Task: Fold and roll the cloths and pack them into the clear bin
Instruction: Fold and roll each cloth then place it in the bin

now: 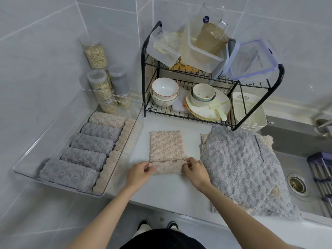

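A beige cloth (166, 146) lies folded into a narrow strip on the white counter, its near end turned up into a short roll. My left hand (140, 172) pinches the roll's left end and my right hand (195, 170) pinches its right end. A clear bin (125, 141) on the left holds several rolled grey cloths (83, 157) in a row and rolled beige cloths (124, 135) along its right wall and far end. To the right, a stack of flat cloths with a grey cloth (240, 169) on top overhangs the sink edge, beige ones showing underneath.
A black dish rack (212, 83) with bowls, plates and plastic containers stands behind the cloth. Jars of grains (95, 53) sit in the back left corner. The steel sink (298, 184) with its drain lies at the right. The counter's front edge runs below my wrists.
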The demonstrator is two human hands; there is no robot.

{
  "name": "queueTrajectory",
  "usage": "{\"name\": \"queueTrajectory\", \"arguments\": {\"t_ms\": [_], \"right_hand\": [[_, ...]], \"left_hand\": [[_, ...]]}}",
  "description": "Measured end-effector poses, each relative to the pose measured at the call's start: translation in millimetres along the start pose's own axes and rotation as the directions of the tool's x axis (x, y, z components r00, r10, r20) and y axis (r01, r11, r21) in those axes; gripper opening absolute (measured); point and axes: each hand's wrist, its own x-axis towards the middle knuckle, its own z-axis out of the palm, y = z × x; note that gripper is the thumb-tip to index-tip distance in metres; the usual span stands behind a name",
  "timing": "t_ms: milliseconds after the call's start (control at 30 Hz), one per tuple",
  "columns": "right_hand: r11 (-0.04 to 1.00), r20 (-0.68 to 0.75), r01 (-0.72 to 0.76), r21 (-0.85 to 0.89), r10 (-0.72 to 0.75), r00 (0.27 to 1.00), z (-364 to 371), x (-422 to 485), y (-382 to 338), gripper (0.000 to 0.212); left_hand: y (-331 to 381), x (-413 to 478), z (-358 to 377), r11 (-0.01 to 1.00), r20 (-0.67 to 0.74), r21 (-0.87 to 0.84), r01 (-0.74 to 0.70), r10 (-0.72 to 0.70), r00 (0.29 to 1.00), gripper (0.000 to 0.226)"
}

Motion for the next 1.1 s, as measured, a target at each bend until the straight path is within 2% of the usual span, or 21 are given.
{"name": "queueTrajectory", "arguments": {"t_ms": [133, 233, 300, 367, 433, 467, 500, 533, 700, 833, 933, 1000, 1100], "right_hand": [[0.997, -0.088, -0.071, -0.037, 0.068, 0.994, 4.2, -0.2, -6.9, 0.027], [0.982, -0.193, -0.050, -0.184, 0.014, 0.981, 4.7, -4.4, -13.3, 0.025], [0.951, -0.301, 0.023, -0.310, -0.121, 0.946, 5.0, -5.6, -16.9, 0.022], [0.894, -0.296, 0.215, -0.393, -0.345, 0.891, 9.7, -6.1, -20.7, 0.027], [0.765, -0.172, 0.454, -0.456, -0.577, 0.798, 18.7, -9.0, -24.5, 0.043], [0.687, -0.092, 0.534, -0.494, -0.652, 0.753, 25.0, -12.0, -26.1, 0.051], [0.631, -0.008, 0.573, -0.523, -0.676, 0.737, 32.1, -16.2, -27.8, 0.058], [0.608, 0.057, 0.580, -0.542, -0.662, 0.747, 38.4, -20.3, -27.9, 0.061], [0.624, 0.174, 0.528, -0.575, -0.538, 0.825, 45.8, -22.7, -12.7, 0.068], [0.623, 0.165, 0.528, -0.578, -0.544, 0.823, 31.8, -15.2, -2.0, 0.057], [0.650, 0.169, 0.504, -0.569, -0.508, 0.845, 19.7, -13.8, 2.9, 0.059], [0.662, 0.179, 0.505, -0.555, -0.498, 0.849, 16.0, -15.1, 6.9, 0.060], [0.650, 0.180, 0.541, -0.534, -0.537, 0.824, 15.3, -11.4, 12.0, 0.054]], "left_hand": [[4.7, -0.7, 3.8, 0.992, -0.060, 0.095, 0.078, -0.073, 0.996, 0.047], [8.8, -1.8, 3.5, 0.988, -0.083, 0.121, 0.095, -0.086, 0.993, 0.045], [11.1, -2.3, 3.1, 0.986, -0.094, 0.128, 0.107, -0.095, 0.991, 0.045], [12.6, -2.3, 2.9, 0.985, -0.097, 0.128, 0.119, -0.107, 0.989, 0.045], [13.6, -2.2, 2.9, 0.981, -0.099, 0.147, 0.125, -0.111, 0.989, 0.046], [14.0, -2.1, 2.7, 0.978, -0.097, 0.161, 0.130, -0.115, 0.989, 0.046], [14.5, -1.8, 2.5, 0.977, -0.098, 0.169, 0.133, -0.118, 0.988, 0.047], [15.1, -1.7, 2.5, 0.976, -0.099, 0.171, 0.133, -0.117, 0.988, 0.047], [17.7, 0.1, 3.5, 0.969, -0.124, 0.189, 0.160, -0.138, 0.983, 0.043], [20.6, -0.8, 5.0, 0.964, -0.146, 0.204, 0.170, -0.141, 0.979, 0.037], [23.7, -4.6, 6.0, 0.963, -0.184, 0.208, 0.172, -0.134, 0.974, 0.029], [24.3, -6.0, 6.4, 0.962, -0.260, 0.244, 0.120, -0.054, 0.964, 0.026], [22.4, -6.5, 11.1, 0.890, -0.280, 0.430, -0.150, 0.289, 0.915, 0.025]]}}
